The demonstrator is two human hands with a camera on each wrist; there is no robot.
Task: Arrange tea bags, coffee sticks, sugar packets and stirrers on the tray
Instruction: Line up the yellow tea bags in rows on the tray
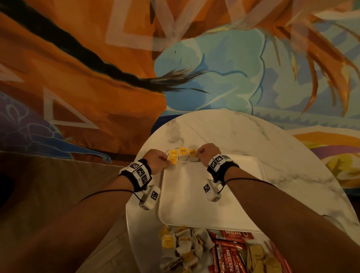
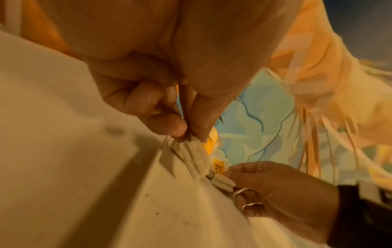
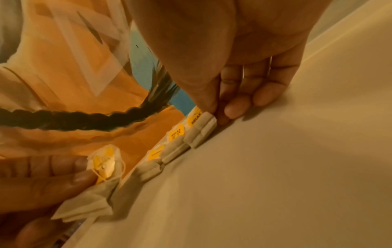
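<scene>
A white tray (image 1: 193, 200) lies on the round marble table. A row of tea bags (image 1: 183, 153) with yellow tags stands along its far left edge. My left hand (image 1: 167, 160) pinches the leftmost tea bag (image 1: 172, 161) between thumb and forefinger; in the left wrist view its fingertips (image 2: 180, 129) close on that bag's top (image 2: 191, 154). My right hand (image 1: 199, 153) pinches the rightmost tea bag (image 1: 192, 155) at the row's other end. In the right wrist view my thumb (image 3: 206, 102) presses on that bag (image 3: 200, 130), and the left hand's tea bag (image 3: 103, 166) shows at the lower left.
At the table's near edge lie a heap of loose tea bags (image 1: 183, 250), red coffee sticks (image 1: 228, 258), brown sugar packets (image 1: 260, 261) and thin red-and-white stirrers (image 1: 277, 254). A painted wall stands close behind the table. Most of the tray's surface is bare.
</scene>
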